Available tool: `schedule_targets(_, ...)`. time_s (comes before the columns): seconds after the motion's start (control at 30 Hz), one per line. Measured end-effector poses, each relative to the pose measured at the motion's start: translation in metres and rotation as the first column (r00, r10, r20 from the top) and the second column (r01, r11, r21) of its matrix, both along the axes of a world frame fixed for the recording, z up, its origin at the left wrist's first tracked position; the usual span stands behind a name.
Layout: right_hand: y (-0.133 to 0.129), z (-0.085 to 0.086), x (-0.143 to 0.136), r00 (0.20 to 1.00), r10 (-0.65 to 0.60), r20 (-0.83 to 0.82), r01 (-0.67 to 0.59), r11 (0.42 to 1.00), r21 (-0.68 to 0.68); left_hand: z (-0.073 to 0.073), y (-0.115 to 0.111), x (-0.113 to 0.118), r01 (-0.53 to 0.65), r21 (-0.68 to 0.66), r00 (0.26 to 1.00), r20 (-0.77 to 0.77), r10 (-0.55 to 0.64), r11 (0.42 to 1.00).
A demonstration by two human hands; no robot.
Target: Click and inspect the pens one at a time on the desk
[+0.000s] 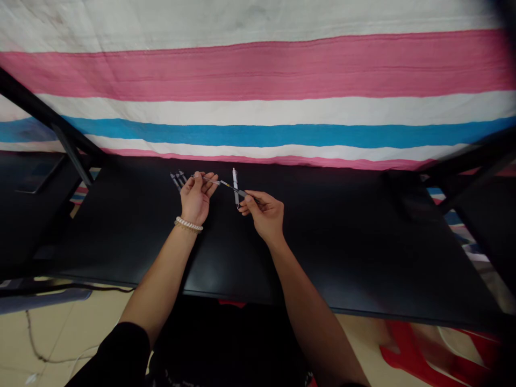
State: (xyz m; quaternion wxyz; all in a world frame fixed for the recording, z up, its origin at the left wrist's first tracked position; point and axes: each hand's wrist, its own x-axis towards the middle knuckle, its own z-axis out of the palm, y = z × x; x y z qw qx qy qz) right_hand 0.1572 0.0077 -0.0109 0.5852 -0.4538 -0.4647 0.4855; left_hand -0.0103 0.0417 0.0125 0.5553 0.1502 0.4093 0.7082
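Note:
My left hand [195,200], with a beaded band at the wrist, pinches a thin, pale pen part [210,180] between thumb and fingers. Its far end points toward my right hand [266,215], which is closed on a grey pen barrel [242,192]. From that barrel a slim, dark refill [229,186] with a yellowish patch sticks out to the left. The tips of the two parts are close together; whether they touch I cannot tell. Behind the right fingers a white pen [235,177] lies on the table. Several dark pens [176,178] lie beside my left hand.
The black table [342,258] spans the view, with black metal frame bars [72,153] at both sides. A striped cloth [258,75] hangs along the back edge. Red stools [415,355] stand below right; cables [36,344] trail on the floor at left.

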Motion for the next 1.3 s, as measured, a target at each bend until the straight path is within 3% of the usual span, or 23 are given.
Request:
schedule_targets(0.33,-0.004,-0.001,-0.005,0.997,0.052,0.052,-0.052,0.999,-0.005,-0.001,0.000,0.003,-0.039,-0.012,0.999,0.015,0.039,0.999)
schedule_targets(0.57,-0.005,-0.002,-0.004,0.998,0.049,0.046,-0.048,0.999,-0.022,-0.003,-0.007,0.008,0.188,0.015,0.980,-0.073,-0.187,0.982)
schedule_targets(1.0,-0.011,-0.005,-0.006,0.981,-0.018,0.193,0.005,0.997,0.072,0.001,-0.012,0.014,0.246,0.032,0.969,-0.013,-0.246,0.969)
schedule_targets(1.3,-0.010,0.010,-0.005,0.993,0.105,0.054,-0.097,0.985,-0.141,0.000,-0.013,0.016,0.278,0.047,0.961,0.002,-0.278,0.959)
